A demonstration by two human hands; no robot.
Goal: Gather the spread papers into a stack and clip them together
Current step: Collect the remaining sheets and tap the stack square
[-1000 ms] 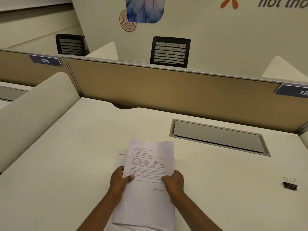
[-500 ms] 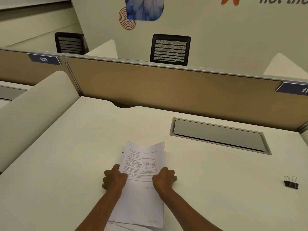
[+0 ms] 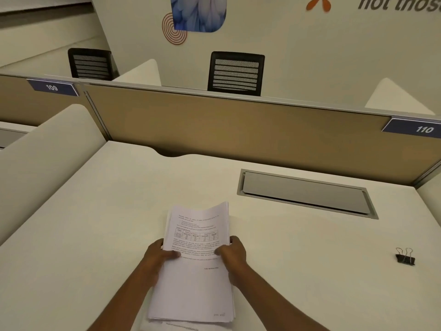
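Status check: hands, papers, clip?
Left hand and right hand grip paper stack by its side edges, thumbs on top. Binder clip lies apart on desk, far right, untouched. Nothing seen between them.

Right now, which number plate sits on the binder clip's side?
The 110 plate, at the right end of the partition, same side as the binder clip; the 109 plate is far left.

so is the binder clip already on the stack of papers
No, the binder clip lies alone on the desk, far right of the stack of papers gripped by the left hand and right hand.
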